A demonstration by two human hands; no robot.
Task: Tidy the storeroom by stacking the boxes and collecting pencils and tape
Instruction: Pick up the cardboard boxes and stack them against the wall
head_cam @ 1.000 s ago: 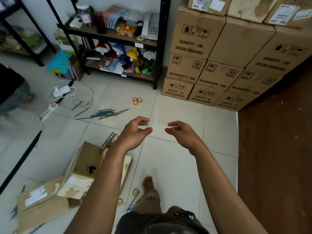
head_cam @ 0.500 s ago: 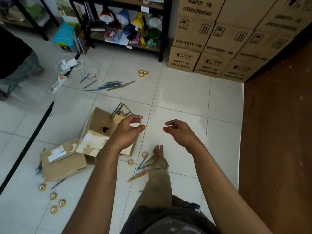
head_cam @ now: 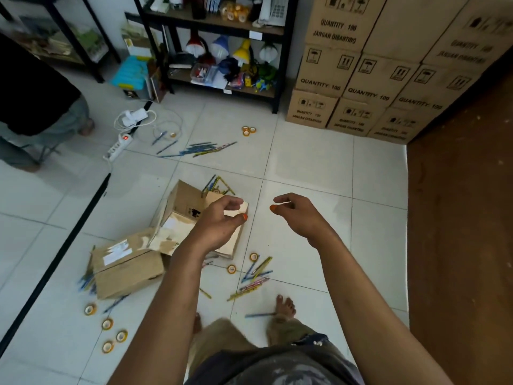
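My left hand (head_cam: pixel 219 223) is held out at about waist height, fingers loosely curled, holding nothing; my right hand (head_cam: pixel 298 215) is level with it and just apart, likewise loosely curled and empty. Directly beneath my left hand an open box (head_cam: pixel 183 215) lies tipped on the floor (head_cam: pixel 319 173), flaps spread. A closed box (head_cam: pixel 127 269) lies lower and to the left of that hand, touching the open one. Pencils (head_cam: pixel 254 276) are scattered below and between my hands, near my right foot (head_cam: pixel 284 305); a further group of pencils (head_cam: pixel 202 148) lies well beyond my left hand. Tape rolls (head_cam: pixel 111 333) sit far below and left of my left hand, two more rolls (head_cam: pixel 231 269) near the open box, and a cluster of rolls (head_cam: pixel 248 131) beyond both hands. Stacked cartons (head_cam: pixel 369 79) stand well beyond my right hand.
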